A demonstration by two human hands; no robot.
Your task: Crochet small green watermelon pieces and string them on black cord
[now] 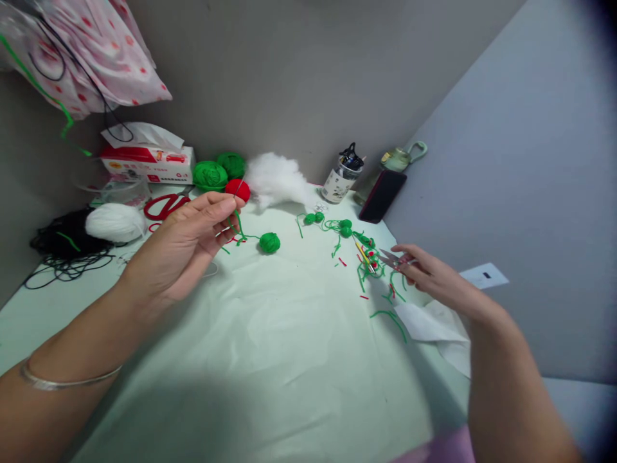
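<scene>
The left hand (186, 241) pinches green yarn (240, 222), which goes to a small green ball (270, 243) on the table (289, 347). The right hand (427, 267) grasps small scissors (391, 258) near the scattered yarn pieces (385, 312), at the table's right side.

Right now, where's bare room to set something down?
Bare: front middle of the table, nearer you than the small green ball, between your left hand and white paper. Crowded: right, with green clippings; back, with yarn balls and stuffing.
</scene>
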